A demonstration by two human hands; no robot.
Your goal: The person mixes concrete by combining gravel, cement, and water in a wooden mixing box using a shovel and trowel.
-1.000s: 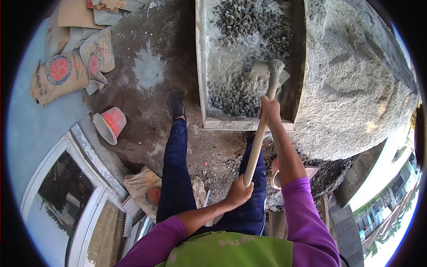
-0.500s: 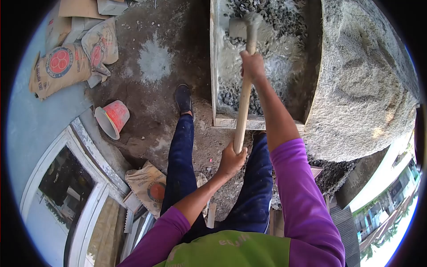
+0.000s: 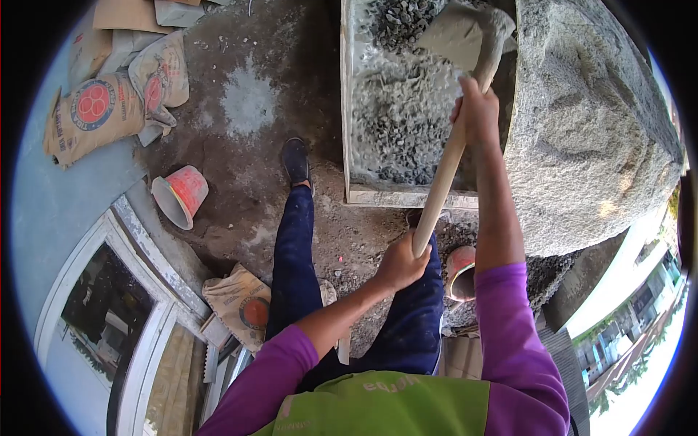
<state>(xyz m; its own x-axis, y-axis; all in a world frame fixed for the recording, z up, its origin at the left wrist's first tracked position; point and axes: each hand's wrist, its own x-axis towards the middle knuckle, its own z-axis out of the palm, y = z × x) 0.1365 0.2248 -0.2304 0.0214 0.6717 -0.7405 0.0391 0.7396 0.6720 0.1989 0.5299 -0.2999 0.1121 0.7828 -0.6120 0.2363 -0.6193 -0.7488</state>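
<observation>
A hoe with a long wooden handle slants up and to the right. My left hand is wrapped round the handle's lower end. Higher up, my right hand grips it just below the head. The wide metal blade, coated with grey paste, is over the upper right part of a wooden mixing box. Wet grey mix with gravel lies in the box below and left of the blade.
A big sand heap borders the box on the right. A red bucket lies tipped at left, near cement sacks and a window frame. Another bucket is beside my right leg.
Both hands and the hoe have moved right, and the blade now shows broad and higher above the mix. The bucket by my right leg has come into view.
</observation>
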